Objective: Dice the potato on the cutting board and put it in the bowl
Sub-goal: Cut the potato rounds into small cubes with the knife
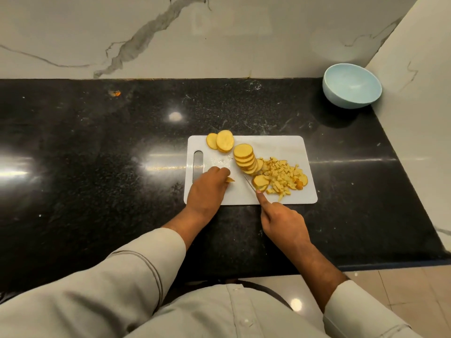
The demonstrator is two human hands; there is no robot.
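Note:
A white cutting board (280, 147) lies on the black counter. On it are two loose potato slices (220, 140) at the far left corner, a leaning stack of round slices (245, 158) in the middle, and a pile of diced potato (283, 175) to the right. My left hand (207, 189) rests on the board's near left part with a small potato piece (230, 179) under its fingertips. My right hand (280, 222) grips a knife (250, 182), index finger along the spine, blade tip beside a slice (260, 181). The light blue bowl (351, 85) stands at the far right.
The black stone counter (97, 154) stretches wide to the left. A marble wall runs behind it and another closes the right side beside the bowl. The counter's front edge is near my body. A small orange scrap (117, 93) lies far left.

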